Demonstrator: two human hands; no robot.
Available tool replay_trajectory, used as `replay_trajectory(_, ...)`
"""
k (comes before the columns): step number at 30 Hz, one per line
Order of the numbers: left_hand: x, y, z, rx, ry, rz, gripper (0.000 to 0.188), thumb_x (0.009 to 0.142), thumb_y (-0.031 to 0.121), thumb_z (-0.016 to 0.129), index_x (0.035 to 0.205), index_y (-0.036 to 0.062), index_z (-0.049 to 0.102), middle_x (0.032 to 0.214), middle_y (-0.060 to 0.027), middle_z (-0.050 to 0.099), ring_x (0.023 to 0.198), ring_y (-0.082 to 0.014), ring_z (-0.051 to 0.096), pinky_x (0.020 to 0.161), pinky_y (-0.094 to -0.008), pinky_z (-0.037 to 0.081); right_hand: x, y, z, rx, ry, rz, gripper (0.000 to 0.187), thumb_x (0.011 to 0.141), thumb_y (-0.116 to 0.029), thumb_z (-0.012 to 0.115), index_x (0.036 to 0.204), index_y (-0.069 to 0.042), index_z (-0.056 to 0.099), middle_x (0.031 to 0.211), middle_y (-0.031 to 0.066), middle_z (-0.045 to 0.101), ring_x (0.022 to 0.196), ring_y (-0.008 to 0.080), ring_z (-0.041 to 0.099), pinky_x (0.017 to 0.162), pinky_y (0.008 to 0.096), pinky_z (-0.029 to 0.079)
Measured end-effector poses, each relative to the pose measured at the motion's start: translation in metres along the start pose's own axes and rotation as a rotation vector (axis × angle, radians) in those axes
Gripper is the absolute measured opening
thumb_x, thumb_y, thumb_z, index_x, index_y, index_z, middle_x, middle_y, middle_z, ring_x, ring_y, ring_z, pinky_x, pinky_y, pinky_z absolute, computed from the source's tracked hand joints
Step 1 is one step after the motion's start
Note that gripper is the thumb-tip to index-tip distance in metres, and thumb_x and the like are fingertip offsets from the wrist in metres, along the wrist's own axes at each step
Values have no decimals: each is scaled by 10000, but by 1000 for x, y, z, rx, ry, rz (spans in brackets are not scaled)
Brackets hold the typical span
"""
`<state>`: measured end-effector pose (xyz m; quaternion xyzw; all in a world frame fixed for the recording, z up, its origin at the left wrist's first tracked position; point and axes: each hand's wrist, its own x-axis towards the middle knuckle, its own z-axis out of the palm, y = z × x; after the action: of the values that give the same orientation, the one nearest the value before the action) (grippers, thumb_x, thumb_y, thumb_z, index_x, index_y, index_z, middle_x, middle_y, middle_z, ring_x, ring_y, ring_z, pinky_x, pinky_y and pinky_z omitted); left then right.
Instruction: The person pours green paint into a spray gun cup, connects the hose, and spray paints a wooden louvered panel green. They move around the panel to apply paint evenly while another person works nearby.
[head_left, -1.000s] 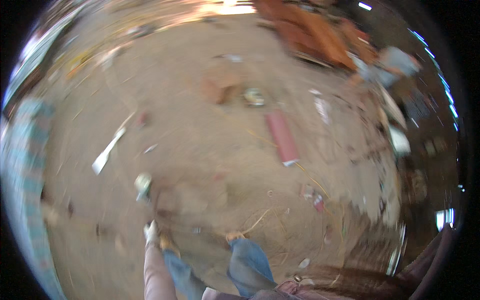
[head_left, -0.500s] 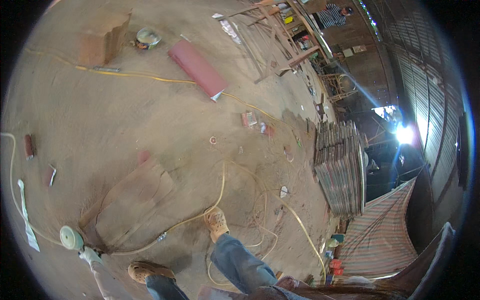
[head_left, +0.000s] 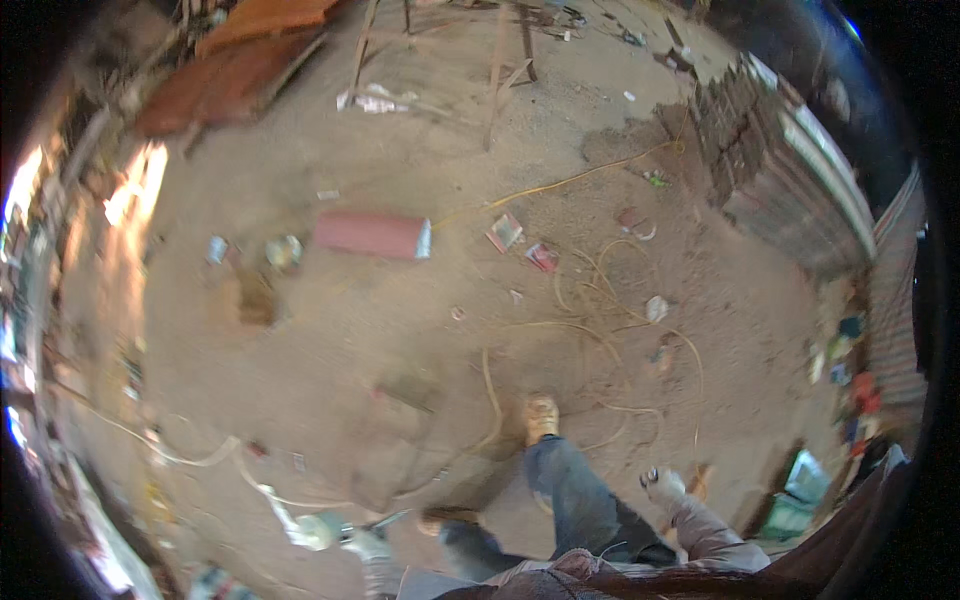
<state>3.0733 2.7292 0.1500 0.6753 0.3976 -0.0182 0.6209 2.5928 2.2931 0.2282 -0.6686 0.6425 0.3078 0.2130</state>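
Note:
My left hand [head_left: 368, 545], in a pale glove, is closed round a hand tool with a round whitish-green cup or head [head_left: 318, 531]. A grey metal part [head_left: 390, 520] sticks out beside the fingers. Blur hides the tool's exact kind. A pale hose [head_left: 300, 502] runs along the floor close to it. Low on the right, my right hand [head_left: 664, 488], also gloved, is curled, with a small dark spot at its fingers that I cannot make out. Between the hands are my legs in blue jeans and a tan clog [head_left: 541, 415].
A dark red roll [head_left: 370, 233] lies on the dusty floor beyond, with a can [head_left: 284, 252] and a brown block [head_left: 256, 300] left of it. Looped yellow hose [head_left: 610, 290] spreads at right. Stacked panels [head_left: 790, 180] stand far right; a teal box [head_left: 790, 510] sits near right.
The view has swung and levelled. My right hand has come into sight at the lower right. My left hand still holds the tool, now nearer my feet.

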Motion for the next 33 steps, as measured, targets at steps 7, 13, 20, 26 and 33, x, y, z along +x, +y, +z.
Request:
replay_trajectory(7, -283, 97, 274, 23, -772, -87, 238, 875, 150, 646, 1066, 137, 504, 899, -75, 602, 716, -212, 639, 605, -366, 541, 49, -205, -205, 466, -22, -567, 291, 851, -343, 592, 1012, -127, 699, 1003, 173, 700, 989, 352, 658, 846, 467, 512)
replay_trajectory(13, -439, 127, 405, 28, -1039, -254, 258, 863, 96, 666, 1044, 138, 487, 870, -78, 593, 722, -211, 649, 639, -359, 564, 60, -266, -314, 751, 78, -769, 296, 847, -316, 595, 1048, -122, 692, 995, 181, 700, 963, 365, 659, 825, 455, 514)
replay_trajectory(20, -478, 174, 606, 468, -1372, -124, 475, 873, 226, 717, 1224, 69, 438, 1029, -117, 613, 848, -204, 669, 732, -343, 569, 146, -306, -440, 836, 298, -501, 288, 848, -347, 609, 808, -68, 667, 703, 169, 648, 696, 342, 650, 641, 446, 473)
replay_trajectory(26, -495, 326, 738, 557, -1846, 747, 626, 796, 443, 759, 1210, 34, 530, 1095, -132, 616, 1008, -278, 616, 864, -437, 507, 191, -369, -581, 968, 287, -356, 283, 872, -296, 595, 774, -41, 668, 653, 154, 631, 582, 280, 616, 585, 418, 459)
replay_trajectory(33, -589, 398, 913, 1260, -2134, 2037, 424, 838, 350, 658, 1200, 136, 604, 1024, -93, 681, 883, -254, 688, 779, -398, 543, 254, -425, -708, 980, 281, -654, 208, 892, -220, 583, 871, -27, 658, 685, 135, 638, 618, 208, 604, 591, 370, 463)
